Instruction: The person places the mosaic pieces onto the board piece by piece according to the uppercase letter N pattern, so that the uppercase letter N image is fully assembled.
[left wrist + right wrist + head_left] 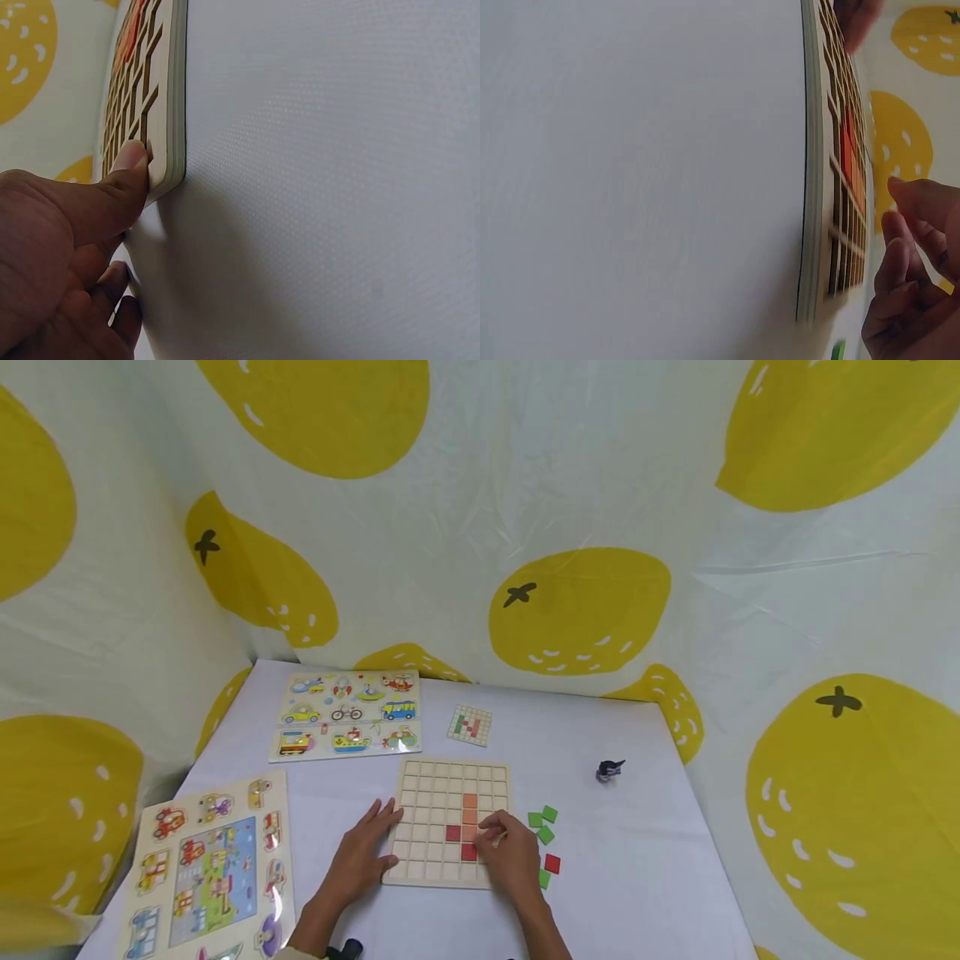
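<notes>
A square wooden grid board [427,860] lies on the white table. Set in its cells are an orange column of tiles [469,816], a dark red tile [453,832] beside it and another red tile [468,852] below it. My left hand [360,852] rests at the board's left side with fingers extended; in the left wrist view the thumb [129,161] lies on its rim. Over the right part of the grid, my right hand [510,853] hovers by the orange tiles. The right wrist view shows its thumb and index finger apart, with no tile visible between them.
Green tiles [535,819] and a loose red tile [552,863] lie right of the board. Behind it is a small pattern card [470,725]. Two picture puzzles [345,714] [206,868] lie at the left, and a small dark figure [609,770] at the right.
</notes>
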Tool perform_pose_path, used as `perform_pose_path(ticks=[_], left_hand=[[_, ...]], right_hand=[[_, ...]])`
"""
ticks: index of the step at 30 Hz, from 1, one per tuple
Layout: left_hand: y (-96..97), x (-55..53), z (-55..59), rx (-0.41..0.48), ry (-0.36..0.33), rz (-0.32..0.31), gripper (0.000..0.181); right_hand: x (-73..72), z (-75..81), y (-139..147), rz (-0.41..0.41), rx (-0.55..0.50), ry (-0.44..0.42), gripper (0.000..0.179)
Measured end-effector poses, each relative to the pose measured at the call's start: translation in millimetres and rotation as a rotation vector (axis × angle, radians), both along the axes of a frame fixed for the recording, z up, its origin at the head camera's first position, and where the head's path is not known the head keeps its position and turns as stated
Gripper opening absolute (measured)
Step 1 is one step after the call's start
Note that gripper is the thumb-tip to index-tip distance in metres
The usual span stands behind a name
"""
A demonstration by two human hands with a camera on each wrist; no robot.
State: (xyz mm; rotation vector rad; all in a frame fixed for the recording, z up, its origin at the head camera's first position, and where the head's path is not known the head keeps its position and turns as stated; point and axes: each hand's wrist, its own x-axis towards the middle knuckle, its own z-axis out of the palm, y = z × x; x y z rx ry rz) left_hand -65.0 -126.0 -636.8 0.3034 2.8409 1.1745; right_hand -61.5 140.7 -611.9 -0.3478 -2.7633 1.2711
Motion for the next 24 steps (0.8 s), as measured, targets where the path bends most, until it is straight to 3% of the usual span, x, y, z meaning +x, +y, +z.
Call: perform_pose_path(ticks=[10,17,24], left_hand=[[0.0,-0.5,1.1,-0.001,-0.012,0.004,0.085],[-0.3,-0.7,1.2,0.007,-0.064,0.012,0.085],[0.4,-1.4,1.2,0.004,-0.068,0.015,0.085]], right_hand=[[14.3,4.5,69.5,-0.084,-0.051,-0.006,0.025],[26.5,7.9,108.7,-0.161,0.024,-0.084,0.028],[32.6,2.0,127.8,-0.126,0.063,-0.181,0.034]])
